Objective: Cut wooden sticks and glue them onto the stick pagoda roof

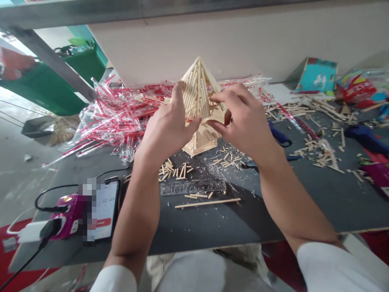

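A model tower [199,89] built of thin wooden sticks, with a pointed roof and a flared lower tier, stands upright on the dark table in front of me. My left hand [168,127] grips its left side, index finger up along the roof and thumb across the front. On the other side, my right hand [243,115] has its thumb and index finger curled at the model's right edge, by the gap between roof and lower tier. Whether a small loose stick is also between those fingertips, I cannot tell. Part of the tower's walls is hidden behind my fingers.
Short cut sticks [229,159], a clear ruler [193,187] and one long stick [208,203] lie nearer me. Red-and-clear plastic wrappers [118,117] heap at left. A phone [105,211] and purple power strip [68,215] sit front left; a blue glue gun [366,136] lies right.
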Tool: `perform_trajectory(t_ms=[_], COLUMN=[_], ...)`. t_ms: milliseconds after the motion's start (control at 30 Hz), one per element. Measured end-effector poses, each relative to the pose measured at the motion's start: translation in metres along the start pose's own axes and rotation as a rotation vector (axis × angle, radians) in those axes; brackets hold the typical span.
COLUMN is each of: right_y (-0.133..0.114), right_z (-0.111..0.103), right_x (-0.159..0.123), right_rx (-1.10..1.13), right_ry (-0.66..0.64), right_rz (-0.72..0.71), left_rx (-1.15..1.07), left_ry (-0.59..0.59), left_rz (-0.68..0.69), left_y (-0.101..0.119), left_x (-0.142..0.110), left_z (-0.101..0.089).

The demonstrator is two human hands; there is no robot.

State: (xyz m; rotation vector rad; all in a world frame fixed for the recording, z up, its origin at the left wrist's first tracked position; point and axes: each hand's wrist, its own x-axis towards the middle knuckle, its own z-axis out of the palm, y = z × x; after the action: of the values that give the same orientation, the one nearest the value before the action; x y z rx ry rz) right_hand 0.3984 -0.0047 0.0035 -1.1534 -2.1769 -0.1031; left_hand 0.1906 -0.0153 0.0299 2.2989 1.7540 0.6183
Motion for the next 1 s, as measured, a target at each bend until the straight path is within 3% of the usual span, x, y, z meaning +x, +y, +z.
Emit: perform_trajectory(t_ms=[433,733,1000], right_y=[-0.004,-0.003,-0.002], right_z=[0.009,0.013,0.013], right_x=[0.000,0.000,0.000], right_rx=[0.013,0.038,0.046], right_ry=[0.007,0.044,0.054], right_rz=[-0.020,-0.037,-0.059], left_rx=[-0.082,-0.040,-0.098], left_ry=[0.054,-0.011,0.030], left_rz=[0.058,-0.017,0.049], left_y=[-0.001,0.004,-0.001], left_x=[-0.001,-0.001,0.000], left_z=[0.007,0.002,0.005])
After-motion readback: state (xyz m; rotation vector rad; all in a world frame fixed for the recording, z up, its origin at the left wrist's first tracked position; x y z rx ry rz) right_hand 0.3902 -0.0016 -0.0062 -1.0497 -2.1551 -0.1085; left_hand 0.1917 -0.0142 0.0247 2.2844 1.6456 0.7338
